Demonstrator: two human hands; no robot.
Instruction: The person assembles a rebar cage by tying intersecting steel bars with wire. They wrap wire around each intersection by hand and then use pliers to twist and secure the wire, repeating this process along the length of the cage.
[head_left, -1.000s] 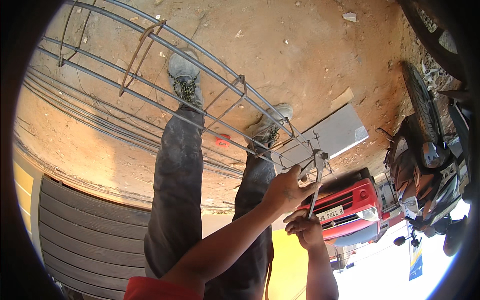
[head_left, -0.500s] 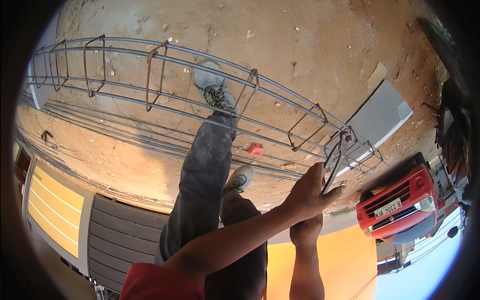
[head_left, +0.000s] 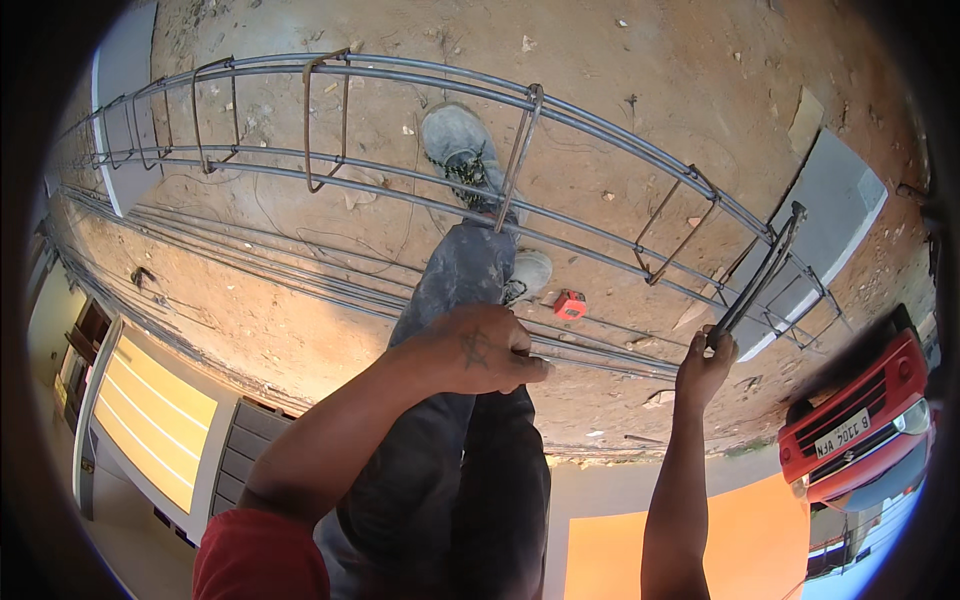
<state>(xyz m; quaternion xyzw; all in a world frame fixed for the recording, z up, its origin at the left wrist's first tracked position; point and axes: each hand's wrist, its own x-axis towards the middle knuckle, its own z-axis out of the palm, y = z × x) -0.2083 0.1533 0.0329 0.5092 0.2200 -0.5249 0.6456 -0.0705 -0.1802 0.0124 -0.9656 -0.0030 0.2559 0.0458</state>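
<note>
A long rebar cage (head_left: 590, 235) of steel bars with square stirrups stretches across in front of my legs. My right hand (head_left: 705, 368) grips the handles of dark steel pincers (head_left: 765, 275). Their head lies over the cage's right part, by a stirrup; whether the jaws touch the steel I cannot tell. Over my thigh, apart from the cage, my left hand (head_left: 482, 350) is closed with its fingers pressed together. Anything inside that hand is hidden.
Grey slabs (head_left: 850, 195) sit beneath both cage ends. Loose rebar (head_left: 270, 270) lies along the dirt ground (head_left: 690, 70), with a red tape measure (head_left: 570, 304) nearby. My shoe (head_left: 458, 145) shows behind the cage bars. A red car (head_left: 860, 420) stands at the right.
My left hand has come off the pincers and moved left, over my thigh. The right hand now holds the pincers alone. The whole view has shifted somewhat.
</note>
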